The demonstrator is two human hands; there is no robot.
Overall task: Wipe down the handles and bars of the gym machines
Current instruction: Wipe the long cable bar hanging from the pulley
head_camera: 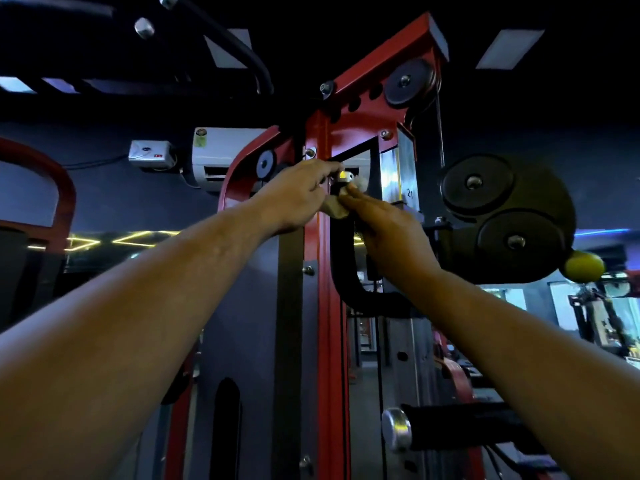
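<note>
Both arms reach up to a red cable machine post (323, 306). A black curved handle bar (341, 258) rises beside the post and ends in a chrome cap (343, 177). My left hand (298, 199) has its fingers curled at the top of the bar, just beside the cap. My right hand (388, 226) pinches a small beige cloth (337, 207) against the bar just under the cap. The fingertips of both hands are partly hidden behind each other and the cloth.
Black pulleys (476, 183) and a yellow ball stop (585, 266) sit to the right. A second black grip with a chrome end (396, 429) juts out low right. Black pull-up bars (221, 39) hang overhead at left. A white air conditioner (221, 157) is on the back wall.
</note>
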